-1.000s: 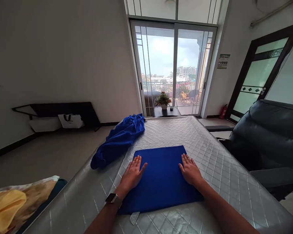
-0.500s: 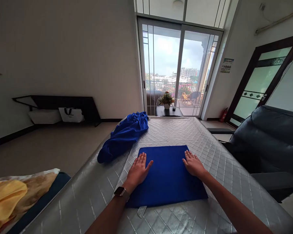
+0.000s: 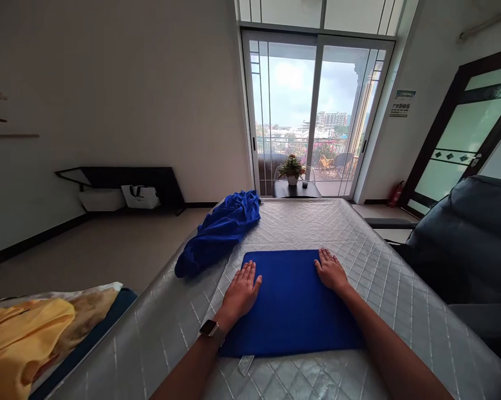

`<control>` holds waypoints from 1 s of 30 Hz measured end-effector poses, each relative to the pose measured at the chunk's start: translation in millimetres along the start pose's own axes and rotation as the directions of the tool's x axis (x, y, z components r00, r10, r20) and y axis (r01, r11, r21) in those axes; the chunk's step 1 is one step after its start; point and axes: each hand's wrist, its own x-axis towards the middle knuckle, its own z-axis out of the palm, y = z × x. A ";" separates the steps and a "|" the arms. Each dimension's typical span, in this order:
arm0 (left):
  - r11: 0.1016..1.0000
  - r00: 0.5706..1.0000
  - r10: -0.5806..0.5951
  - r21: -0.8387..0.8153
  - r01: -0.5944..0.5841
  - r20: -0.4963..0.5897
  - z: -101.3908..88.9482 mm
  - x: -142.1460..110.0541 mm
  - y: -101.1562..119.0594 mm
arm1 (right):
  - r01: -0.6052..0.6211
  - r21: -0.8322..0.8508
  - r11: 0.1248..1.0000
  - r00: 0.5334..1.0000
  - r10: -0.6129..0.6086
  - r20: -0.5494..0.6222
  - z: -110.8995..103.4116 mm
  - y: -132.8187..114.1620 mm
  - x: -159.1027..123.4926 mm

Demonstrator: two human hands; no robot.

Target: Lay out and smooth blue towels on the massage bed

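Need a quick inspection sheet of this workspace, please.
surface: quilted silver cover, lying flat
work items: folded blue cloth, white tag at its near edge; crumpled blue cloth beyond it
clutter: yellow fabric at lower left, off the cover
hands: left hand and right hand flat on the folded blue cloth; watch on left wrist
cables: nothing seen
surroundings: black leather armchair at right, glass balcony door ahead

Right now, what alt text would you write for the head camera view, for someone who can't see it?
A bare left hand and right hand rest flat on a folded blue cloth atop a quilted silver mattress. A crumpled blue cloth lies beyond, and a sliding glass balcony door stands at the far end.
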 end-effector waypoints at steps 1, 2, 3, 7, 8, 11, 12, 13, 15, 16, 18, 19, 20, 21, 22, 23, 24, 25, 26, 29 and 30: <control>1.000 1.000 0.003 0.005 -0.003 0.000 -0.4 0.0 0.0 | -0.002 0.003 1.000 1.000 0.002 0.002 -0.2 0.0 0.1; 1.000 1.000 0.003 0.009 -0.003 0.001 -0.8 0.0 -0.3 | -0.002 0.008 1.000 1.000 0.002 0.003 -0.8 -0.1 0.2; 1.000 1.000 0.002 0.011 -0.002 0.005 -1.0 0.1 -0.6 | -0.002 0.015 1.000 1.000 0.002 0.004 -1.6 -0.3 0.4; 1.000 1.000 0.019 0.009 -0.019 0.012 -0.6 0.8 -2.0 | 0.002 0.043 0.999 1.000 -0.002 0.004 -4.6 -0.8 0.2; 1.000 1.000 0.020 0.008 -0.021 0.016 -0.3 1.0 -2.2 | 0.003 0.048 0.999 1.000 -0.003 0.004 -5.1 -1.0 -0.1; 1.000 0.999 0.002 0.021 -0.003 0.043 0.3 1.7 -4.1 | 0.009 0.067 0.998 1.000 -0.010 0.005 -6.7 -1.4 -1.6; 0.999 0.999 0.001 0.033 -0.003 0.054 0.2 2.3 -5.6 | 0.011 0.076 0.997 1.000 -0.012 0.002 -7.3 -1.5 -2.1; 0.999 0.998 0.007 0.049 -0.011 0.069 -0.3 3.5 -7.5 | 0.013 0.085 0.996 1.000 -0.013 0.000 -7.9 -1.5 -2.5; 0.995 0.994 0.032 0.086 -0.041 0.101 -2.8 8.4 -11.0 | 0.015 0.109 0.994 1.000 -0.015 -0.001 -9.3 -1.6 -3.0; 0.993 0.993 0.040 0.107 -0.052 0.114 -4.9 12.6 -11.2 | 0.016 0.121 0.992 1.000 -0.016 0.000 -10.1 -1.5 -3.1; 0.988 0.992 0.048 0.143 -0.064 0.115 -10.2 24.6 -4.5 | 0.015 0.142 0.990 1.000 -0.016 0.010 -11.7 -1.5 -3.1; 0.986 0.993 0.054 0.150 -0.069 0.104 -13.0 32.1 3.7 | 0.015 0.149 0.989 1.000 -0.018 0.015 -12.5 -1.5 -3.1; 0.986 0.993 0.065 0.146 -0.079 0.094 -15.4 40.2 15.5 | 0.015 0.154 0.988 1.000 -0.018 0.017 -13.1 -1.6 -3.1; 0.986 0.992 0.090 0.132 -0.101 0.088 -17.0 48.7 30.6 | 0.017 0.156 0.988 1.000 -0.020 0.017 -13.5 -1.7 -3.1; 0.986 0.988 0.121 0.104 -0.131 0.093 -17.6 57.1 48.7 | 0.018 0.156 0.988 1.000 -0.021 0.016 -13.7 -1.8 -3.1; 0.984 0.982 0.159 0.069 -0.166 0.100 -17.0 65.2 68.7 | 0.019 0.153 0.988 1.000 -0.021 0.012 -13.5 -1.9 -3.1; 0.977 0.973 0.206 0.030 -0.210 0.102 -15.2 72.7 89.7 | 0.017 0.148 0.989 1.000 -0.018 0.006 -13.0 -1.8 -3.0; 0.967 0.962 0.253 -0.005 -0.254 0.106 -12.3 79.3 110.5 | 0.015 0.142 0.990 1.000 -0.015 -0.001 -12.3 -1.6 -2.8; 0.957 0.951 0.290 -0.035 -0.288 0.104 -8.5 85.0 130.1 | 0.018 0.136 0.991 1.000 -0.017 -0.008 -11.3 -1.1 -2.5; 0.950 0.944 0.306 -0.100 -0.294 0.127 4.4 95.8 173.4 | 0.052 0.114 0.992 0.999 -0.050 -0.021 -7.9 1.0 -1.3; 0.953 0.945 0.296 -0.111 -0.282 0.138 8.4 97.3 181.1 | 0.064 0.107 0.992 0.998 -0.062 -0.022 -7.0 1.7 -0.9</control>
